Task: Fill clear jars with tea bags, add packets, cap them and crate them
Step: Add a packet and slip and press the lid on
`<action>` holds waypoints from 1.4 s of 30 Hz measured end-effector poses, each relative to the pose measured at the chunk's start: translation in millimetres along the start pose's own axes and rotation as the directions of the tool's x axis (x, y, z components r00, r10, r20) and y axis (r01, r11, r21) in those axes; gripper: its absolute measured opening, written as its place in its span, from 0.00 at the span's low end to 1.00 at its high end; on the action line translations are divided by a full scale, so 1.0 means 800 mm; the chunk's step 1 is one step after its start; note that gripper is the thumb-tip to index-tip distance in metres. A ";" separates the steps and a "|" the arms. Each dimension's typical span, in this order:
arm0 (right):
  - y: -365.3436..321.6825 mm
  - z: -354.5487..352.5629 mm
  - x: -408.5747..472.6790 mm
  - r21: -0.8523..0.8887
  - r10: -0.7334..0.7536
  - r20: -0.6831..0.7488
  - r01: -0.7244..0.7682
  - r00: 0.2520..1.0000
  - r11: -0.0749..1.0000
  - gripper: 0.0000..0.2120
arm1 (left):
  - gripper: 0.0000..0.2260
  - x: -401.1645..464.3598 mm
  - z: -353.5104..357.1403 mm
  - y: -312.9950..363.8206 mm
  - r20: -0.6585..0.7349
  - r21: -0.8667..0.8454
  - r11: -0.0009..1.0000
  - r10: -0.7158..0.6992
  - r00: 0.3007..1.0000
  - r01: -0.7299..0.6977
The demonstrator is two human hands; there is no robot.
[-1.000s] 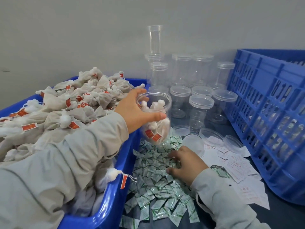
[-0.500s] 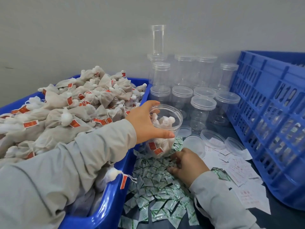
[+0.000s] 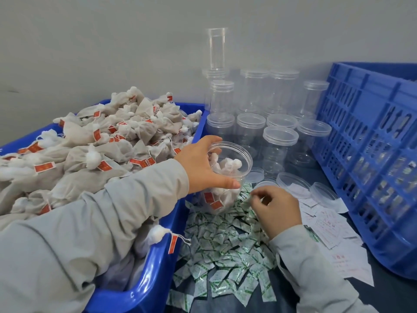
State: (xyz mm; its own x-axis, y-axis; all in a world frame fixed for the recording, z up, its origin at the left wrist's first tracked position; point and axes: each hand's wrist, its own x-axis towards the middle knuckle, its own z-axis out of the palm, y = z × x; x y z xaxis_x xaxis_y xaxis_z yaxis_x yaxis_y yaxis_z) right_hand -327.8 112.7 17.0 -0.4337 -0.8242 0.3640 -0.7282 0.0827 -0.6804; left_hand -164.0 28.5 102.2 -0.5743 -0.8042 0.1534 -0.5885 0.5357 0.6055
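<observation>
1. The left hand (image 3: 200, 168) gripped the open jar (image 3: 225, 177), its fingers curled round the rim; the jar, part-filled with tea bags (image 3: 228, 164), leaned over the green packets (image 3: 225, 245) on the bench, beside the blue tub (image 3: 153, 267)
2. The right hand (image 3: 276, 210) pinched what looked like one packet; whether it held more I could not tell
3. Tilted so, the jar could spill bags if the grip loosened
4. A small slippery packet might miss the mouth and drop back into the heap
5. Loose lids (image 3: 293, 181) and paper slips (image 3: 327, 224) lay just beside the right hand, easy to knock
6. Capped empty jars (image 3: 279, 141) stood behind; the blue crate (image 3: 372, 154) waited at the right
</observation>
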 end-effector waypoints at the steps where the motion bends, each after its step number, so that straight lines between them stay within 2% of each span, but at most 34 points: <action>1: 0.000 -0.003 0.001 0.097 0.048 -0.094 -0.039 0.994 0.995 0.09 | 0.53 0.000 0.000 0.000 0.018 0.014 1.000 0.005 1.000 -0.005; 3: -0.004 -0.013 0.001 0.312 0.125 -0.270 -0.036 0.955 0.949 0.14 | 0.51 0.000 0.002 -0.002 0.049 0.047 0.999 0.023 0.999 -0.025; 4: -0.006 -0.018 0.001 0.380 0.115 -0.370 0.038 0.922 0.924 0.15 | 0.50 0.000 0.004 -0.002 0.061 0.072 0.997 0.035 0.998 -0.040; 6: -0.013 -0.028 -0.001 0.334 -0.026 -0.573 0.263 0.819 0.905 0.11 | 0.49 0.001 0.007 -0.002 0.087 0.131 0.989 0.063 0.994 -0.074; 7: -0.017 -0.031 -0.003 0.285 -0.107 -0.625 0.355 0.773 0.890 0.08 | 0.49 0.001 0.008 -0.002 0.101 0.154 0.984 0.075 0.992 -0.091; 9: -0.022 -0.028 -0.009 0.246 -0.214 -0.632 0.455 0.745 0.856 0.05 | 0.50 0.001 0.010 -0.002 0.126 0.175 0.978 0.096 0.987 -0.117; 14: -0.032 -0.013 -0.020 0.100 -0.436 -0.494 0.548 0.752 0.830 0.06 | 0.49 0.001 0.011 -0.003 0.149 0.175 0.970 0.143 0.978 -0.169; 18: -0.030 -0.007 -0.020 0.017 -0.488 -0.440 0.551 0.754 0.834 0.08 | 0.49 0.001 0.012 -0.003 0.147 0.179 0.969 0.147 0.978 -0.172; 22: -0.027 -0.007 -0.018 0.046 -0.421 -0.419 0.482 0.804 0.875 0.12 | 0.48 0.001 0.011 -0.004 0.144 0.184 0.969 0.140 0.980 -0.165; 25: -0.020 -0.019 -0.010 0.053 -0.377 -0.448 0.445 0.811 0.894 0.13 | 0.49 0.002 0.010 -0.004 0.148 0.185 0.970 0.129 0.981 -0.155; 28: 0.006 -0.045 0.005 0.082 -0.204 -0.459 0.270 0.865 0.959 0.07 | 0.50 0.001 0.009 -0.005 0.162 0.184 0.973 0.110 0.981 -0.139; 29: 0.018 -0.054 0.009 0.081 -0.128 -0.396 0.173 0.909 0.982 0.06 | 0.50 0.001 0.008 -0.005 0.163 0.185 0.974 0.104 0.981 -0.134; 31: 0.047 -0.068 0.013 -0.058 0.043 -0.184 -0.054 0.982 0.997 0.07 | 0.51 0.002 0.008 -0.004 0.165 0.184 0.975 0.092 0.982 -0.122; 34: 0.076 -0.077 0.010 -0.279 0.268 0.038 -0.247 0.963 0.928 0.09 | 0.53 0.001 0.007 -0.002 0.171 0.179 0.976 0.089 0.981 -0.120; 37: 0.076 -0.072 0.003 -0.371 0.339 0.172 -0.258 0.925 0.892 0.08 | 0.54 -0.001 0.006 0.000 0.172 0.174 0.977 0.090 0.981 -0.121; 40: 0.073 -0.060 -0.001 -0.501 0.356 0.227 -0.205 0.906 0.841 0.27 | 0.54 -0.001 0.006 0.002 0.165 0.163 0.979 0.091 0.982 -0.118; 42: 0.069 -0.055 -0.003 -0.510 0.343 0.232 -0.186 0.910 0.840 0.31 | 0.53 -0.001 0.006 0.002 0.163 0.161 0.980 0.090 0.983 -0.116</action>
State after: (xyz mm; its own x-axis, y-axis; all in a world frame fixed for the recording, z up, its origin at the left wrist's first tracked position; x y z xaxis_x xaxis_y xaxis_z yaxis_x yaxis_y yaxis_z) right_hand -390.4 143.7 6.3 -0.5215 -0.8519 -0.0493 -0.8015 0.5088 -0.3143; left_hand -167.2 31.3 99.5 -0.7098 -0.7001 0.0777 -0.6017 0.6599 0.4500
